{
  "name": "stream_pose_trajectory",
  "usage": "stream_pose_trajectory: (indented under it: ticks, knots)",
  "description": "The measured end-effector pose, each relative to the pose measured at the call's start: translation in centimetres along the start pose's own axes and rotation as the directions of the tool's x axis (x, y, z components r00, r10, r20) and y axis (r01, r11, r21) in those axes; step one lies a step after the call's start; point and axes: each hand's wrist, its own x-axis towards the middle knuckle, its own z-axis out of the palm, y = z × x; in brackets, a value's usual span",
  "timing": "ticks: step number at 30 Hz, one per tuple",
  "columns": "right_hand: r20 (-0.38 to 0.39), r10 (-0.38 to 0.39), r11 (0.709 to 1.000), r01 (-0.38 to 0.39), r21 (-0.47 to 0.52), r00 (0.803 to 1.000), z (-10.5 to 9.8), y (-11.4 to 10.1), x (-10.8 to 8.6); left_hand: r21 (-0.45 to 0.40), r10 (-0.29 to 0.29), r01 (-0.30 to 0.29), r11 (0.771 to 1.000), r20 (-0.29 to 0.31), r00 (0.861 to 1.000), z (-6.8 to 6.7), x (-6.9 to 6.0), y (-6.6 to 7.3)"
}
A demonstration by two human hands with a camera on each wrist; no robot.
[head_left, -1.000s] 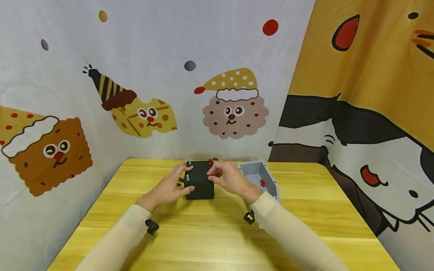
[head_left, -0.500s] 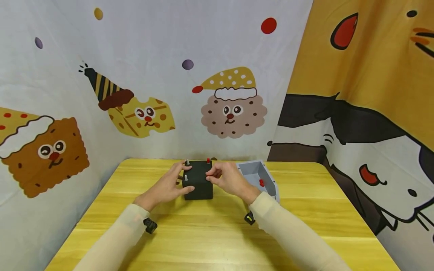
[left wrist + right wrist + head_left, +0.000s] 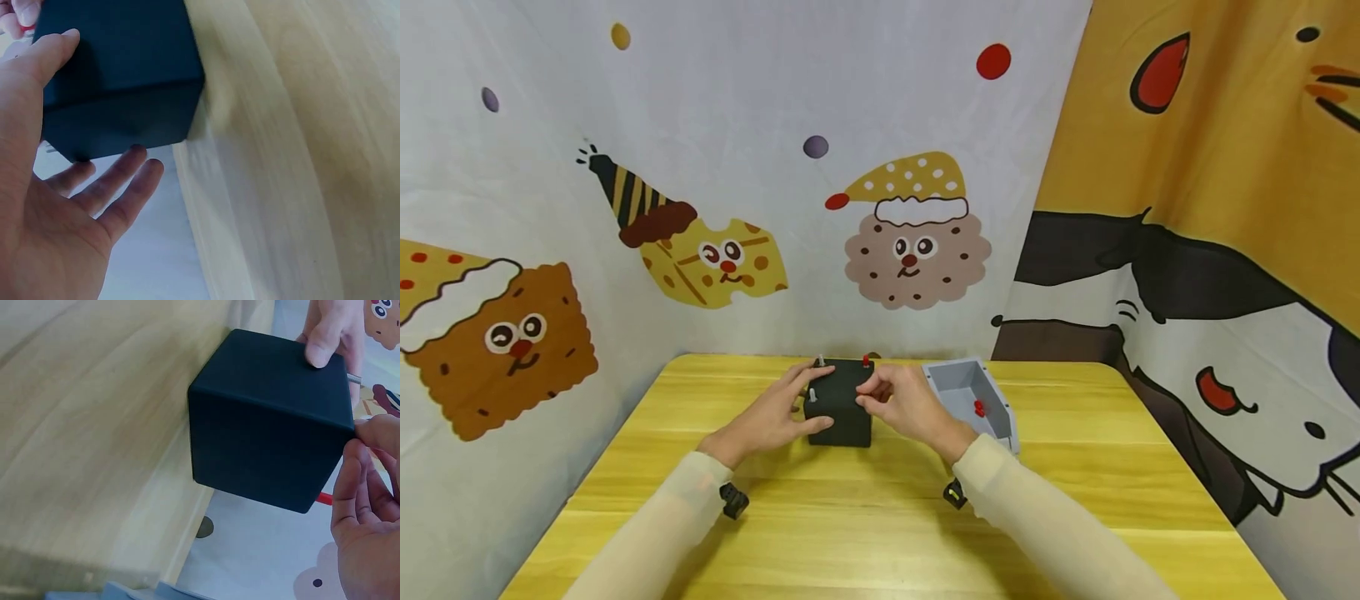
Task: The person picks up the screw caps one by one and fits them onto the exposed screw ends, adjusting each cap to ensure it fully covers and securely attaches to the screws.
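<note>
A black box (image 3: 838, 403) stands on the table with metal pins (image 3: 812, 395) on its top at the left. At the top's far right corner is a small red piece (image 3: 866, 361). My left hand (image 3: 775, 410) holds the box from its left side, thumb on the near face and index finger on top; its other fingers (image 3: 128, 212) spread beside the box. My right hand (image 3: 910, 402) pinches at the box's near right top edge. A bit of red piece (image 3: 27, 28) shows at its fingertips in the left wrist view; the fingers mostly hide it.
Right of the box, behind my right hand, sits a grey open tray (image 3: 958, 364) with a few red pieces (image 3: 979, 408) in it. The wooden table (image 3: 850, 517) ends at a printed cloth (image 3: 760, 325) close behind the box.
Both hands stay at the box. My right fingertips have shifted slightly while pinching at the same corner, and the red between them no longer shows in the head view.
</note>
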Motion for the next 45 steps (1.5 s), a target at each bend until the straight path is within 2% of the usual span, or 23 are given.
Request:
stream_pose_trajectory:
  ticks: [10,19,25,30,34,39,45]
  knots:
    - [0.006,0.000,1.000,0.000,0.010,1.000,0.5,-0.1,0.2,-0.050,0.011,-0.011,0.999,-0.015,1.000,0.0,0.3,-0.9]
    - [0.028,0.012,1.000,-0.013,0.021,1.000,0.1,0.2,0.0,0.015,0.041,-0.041,0.999,0.010,0.999,0.1,0.8,-1.1]
    - [0.037,0.015,0.999,-0.016,0.031,0.999,0.0,0.4,0.0,0.022,0.042,-0.043,0.999,0.040,0.998,0.3,1.2,-1.1]
    - [0.072,0.027,1.000,-0.027,0.006,0.997,-0.2,0.3,0.1,0.004,0.031,-0.031,1.000,0.064,0.998,0.4,1.2,-1.0]
    - [0.105,0.016,0.999,-0.012,-0.036,0.994,-0.7,0.1,0.3,-0.007,0.029,-0.029,1.000,0.060,0.998,0.5,1.2,-0.8]
    - [0.109,0.000,0.997,0.009,-0.082,0.994,-1.3,-0.2,0.2,0.010,0.011,-0.011,1.000,0.048,0.999,0.9,1.0,-0.4]
    - [0.118,-0.015,0.997,0.024,-0.078,0.993,-1.6,-0.1,-0.1,0.035,0.012,-0.013,0.999,0.042,0.999,1.2,1.1,-0.3]
